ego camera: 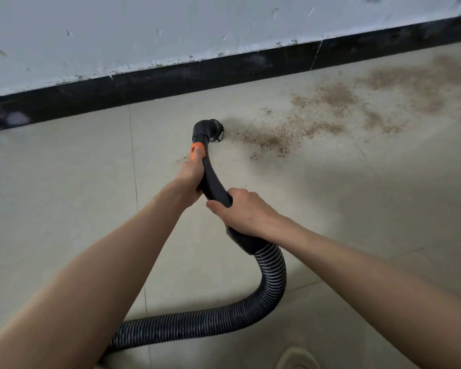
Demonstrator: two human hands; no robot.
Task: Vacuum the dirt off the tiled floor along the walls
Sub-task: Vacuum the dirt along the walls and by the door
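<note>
1. Dirt lies on the tiled floor, a brown scatter trailing right toward the black skirting.
2. Nozzle sits just left of its near edge, mouth facing it.
3. Wand runs back toward the person; left hand grips it nearer the nozzle, below the orange collar.
4. Right hand clasps the rear end, where the ribbed hose begins.
5. Judgement: sweep goes rightward.
</note>
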